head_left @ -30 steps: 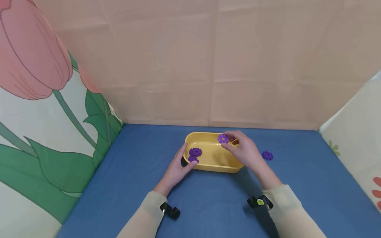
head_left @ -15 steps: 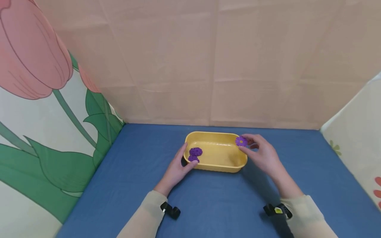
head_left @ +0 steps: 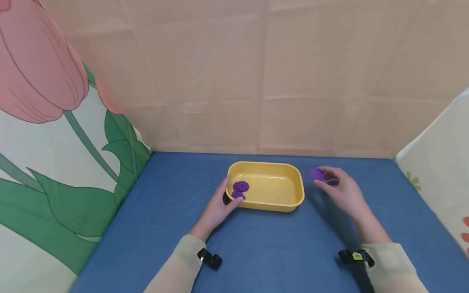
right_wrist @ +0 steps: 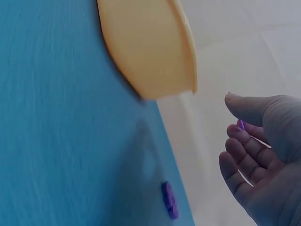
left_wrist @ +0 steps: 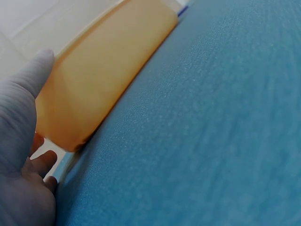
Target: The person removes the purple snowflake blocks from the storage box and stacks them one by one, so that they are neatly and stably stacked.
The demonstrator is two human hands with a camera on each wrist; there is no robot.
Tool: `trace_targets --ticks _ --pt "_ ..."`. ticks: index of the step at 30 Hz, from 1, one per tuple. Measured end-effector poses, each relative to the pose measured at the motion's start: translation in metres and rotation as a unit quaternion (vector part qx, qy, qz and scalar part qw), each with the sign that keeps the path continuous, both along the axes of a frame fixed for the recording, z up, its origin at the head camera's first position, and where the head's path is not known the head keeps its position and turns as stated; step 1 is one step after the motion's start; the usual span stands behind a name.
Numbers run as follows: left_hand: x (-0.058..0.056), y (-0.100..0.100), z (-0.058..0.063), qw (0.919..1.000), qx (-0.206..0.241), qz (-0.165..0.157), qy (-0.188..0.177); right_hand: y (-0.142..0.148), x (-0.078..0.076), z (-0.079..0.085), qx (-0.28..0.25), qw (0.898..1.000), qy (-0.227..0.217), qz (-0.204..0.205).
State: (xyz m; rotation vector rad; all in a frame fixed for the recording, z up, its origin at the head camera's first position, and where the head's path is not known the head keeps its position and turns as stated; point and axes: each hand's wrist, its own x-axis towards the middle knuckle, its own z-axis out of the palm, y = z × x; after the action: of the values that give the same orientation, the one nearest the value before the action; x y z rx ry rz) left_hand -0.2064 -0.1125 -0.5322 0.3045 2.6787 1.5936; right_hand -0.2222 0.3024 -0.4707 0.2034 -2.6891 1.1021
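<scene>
My left hand (head_left: pixel 216 205) holds the left end of a yellow tray (head_left: pixel 271 207), thumb at the front rim and fingers along the left side. In the left wrist view the thumb lies against the outer wall of the tray (left_wrist: pixel 103 70). Purple flower-shaped pieces (head_left: pixel 241 186) lie inside, at the tray's left end. Just right of the tray, my right hand (head_left: pixel 344 193) pinches another purple flower-shaped piece (head_left: pixel 316 174) between thumb and fingers, raised over the table. Only a sliver of this purple piece (right_wrist: pixel 241 125) shows in the right wrist view.
One more purple piece (right_wrist: pixel 170 200) lies on the blue tabletop (head_left: pixel 271 252) right of the tray; in the head view the right hand hides it. A beige backdrop (head_left: pixel 256 81) rises behind the table, with printed panels at both sides.
The right hand has moved right, carrying the purple flower-shaped piece from above the tray to beyond its right end. The left hand and tray have stayed in place.
</scene>
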Motion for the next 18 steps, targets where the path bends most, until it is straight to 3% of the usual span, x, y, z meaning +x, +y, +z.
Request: trace_targets --ticks 18 --pt "0.000 0.000 -0.001 1.0000 0.000 0.004 -0.005 0.048 -0.014 -0.034 0.015 1.000 -0.024 -0.015"
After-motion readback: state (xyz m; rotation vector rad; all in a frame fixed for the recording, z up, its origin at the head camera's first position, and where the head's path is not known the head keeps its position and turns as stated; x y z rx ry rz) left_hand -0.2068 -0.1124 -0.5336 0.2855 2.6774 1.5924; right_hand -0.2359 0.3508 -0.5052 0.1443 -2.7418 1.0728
